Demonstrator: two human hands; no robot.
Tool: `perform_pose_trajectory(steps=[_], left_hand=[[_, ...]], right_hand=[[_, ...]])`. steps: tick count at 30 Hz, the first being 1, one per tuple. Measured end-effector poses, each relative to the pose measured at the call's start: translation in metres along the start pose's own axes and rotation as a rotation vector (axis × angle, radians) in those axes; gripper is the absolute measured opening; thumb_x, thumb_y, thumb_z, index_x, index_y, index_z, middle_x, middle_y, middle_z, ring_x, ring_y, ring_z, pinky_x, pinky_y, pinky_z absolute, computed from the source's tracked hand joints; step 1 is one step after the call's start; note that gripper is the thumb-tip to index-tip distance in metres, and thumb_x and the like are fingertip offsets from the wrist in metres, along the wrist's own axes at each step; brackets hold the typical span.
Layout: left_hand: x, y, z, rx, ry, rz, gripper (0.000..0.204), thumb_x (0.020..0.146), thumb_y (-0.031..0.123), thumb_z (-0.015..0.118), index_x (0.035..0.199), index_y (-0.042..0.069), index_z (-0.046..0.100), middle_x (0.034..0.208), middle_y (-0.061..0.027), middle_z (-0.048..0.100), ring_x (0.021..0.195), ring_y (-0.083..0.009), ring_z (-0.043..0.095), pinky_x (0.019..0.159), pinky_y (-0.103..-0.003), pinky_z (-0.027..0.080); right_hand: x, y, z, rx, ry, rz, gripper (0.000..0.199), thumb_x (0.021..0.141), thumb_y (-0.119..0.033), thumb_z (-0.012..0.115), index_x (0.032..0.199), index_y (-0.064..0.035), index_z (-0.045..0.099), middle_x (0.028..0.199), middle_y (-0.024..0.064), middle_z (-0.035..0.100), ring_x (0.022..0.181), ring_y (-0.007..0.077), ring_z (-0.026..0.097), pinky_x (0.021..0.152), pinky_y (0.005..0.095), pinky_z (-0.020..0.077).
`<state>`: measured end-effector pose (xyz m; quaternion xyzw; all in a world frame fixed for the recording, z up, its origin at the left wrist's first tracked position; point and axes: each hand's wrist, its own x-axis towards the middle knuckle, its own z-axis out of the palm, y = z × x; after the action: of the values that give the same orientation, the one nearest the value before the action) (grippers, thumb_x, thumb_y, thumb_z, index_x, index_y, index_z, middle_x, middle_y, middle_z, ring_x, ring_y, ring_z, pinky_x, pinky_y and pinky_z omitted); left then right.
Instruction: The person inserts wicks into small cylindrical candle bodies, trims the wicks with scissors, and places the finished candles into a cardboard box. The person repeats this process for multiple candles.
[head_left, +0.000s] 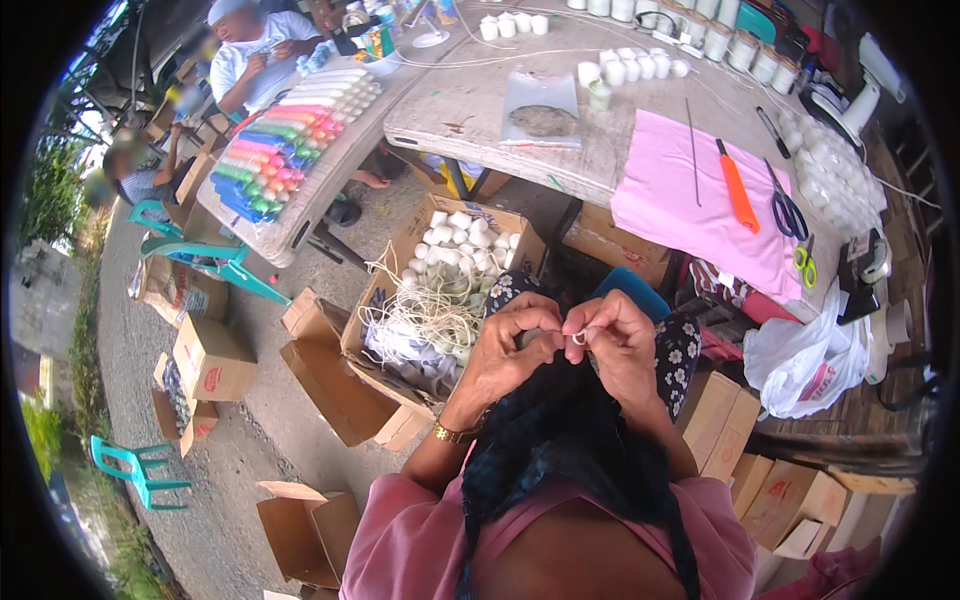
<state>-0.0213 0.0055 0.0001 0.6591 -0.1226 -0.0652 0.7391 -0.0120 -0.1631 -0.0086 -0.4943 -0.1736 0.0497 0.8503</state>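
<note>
String (578, 338), thin, white and limp, sits pinched between both hands above the lap, left hand (505, 345) and right hand (618, 338) closed on it with fingertips. It looks light and easily tangled; best gripped near its end. More lies in the cardboard box (395, 375) beside.

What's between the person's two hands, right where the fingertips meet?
In the head view, a thin white string is pinched between the left hand and right hand.

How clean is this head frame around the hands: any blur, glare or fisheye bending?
Head view: even daylight, no glare; left hand and right hand sharp, pinching a small white loop; table edges bow toward the black rim; people at upper left are blurred.
</note>
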Motion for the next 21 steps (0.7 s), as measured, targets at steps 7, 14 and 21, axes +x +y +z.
perform_pose_trajectory(steps=[7, 14, 21], left_hand=[[0.007, 0.004, -0.002, 0.055, 0.022, 0.042, 0.007, 0.081, -0.007, 0.06, 0.081, -0.002, 0.064, 0.098, -0.0085, 0.054, 0.07, -0.0114, 0.057, 0.059, -0.023, 0.047], [0.008, 0.008, -0.007, 0.169, 0.06, 0.087, 0.003, 0.081, -0.001, 0.066, 0.079, -0.001, 0.064, 0.093, -0.0074, 0.055, 0.077, -0.0118, 0.054, 0.06, -0.023, 0.045], [0.009, -0.017, -0.023, 0.252, 0.319, 0.134, 0.008, 0.083, 0.004, 0.065, 0.078, -0.002, 0.062, 0.091, -0.007, 0.056, 0.065, -0.0103, 0.054, 0.058, -0.023, 0.043]], right_hand=[[0.002, 0.001, -0.006, 0.196, 0.002, 0.057, 0.015, 0.084, 0.01, 0.047, 0.081, -0.0041, 0.047, 0.09, 0.0142, 0.058, 0.063, 0.0147, 0.055, 0.054, 0.0282, 0.0473], [-0.001, 0.0, -0.002, 0.21, 0.052, 0.0, 0.018, 0.081, 0.013, 0.046, 0.082, -0.0052, 0.048, 0.089, 0.0103, 0.054, 0.062, 0.0141, 0.052, 0.055, 0.0278, 0.043], [0.0, 0.005, -0.009, 0.038, 0.092, -0.029, 0.009, 0.087, 0.005, 0.053, 0.082, -0.0033, 0.052, 0.089, 0.0108, 0.057, 0.067, 0.014, 0.052, 0.059, 0.0275, 0.0439]])
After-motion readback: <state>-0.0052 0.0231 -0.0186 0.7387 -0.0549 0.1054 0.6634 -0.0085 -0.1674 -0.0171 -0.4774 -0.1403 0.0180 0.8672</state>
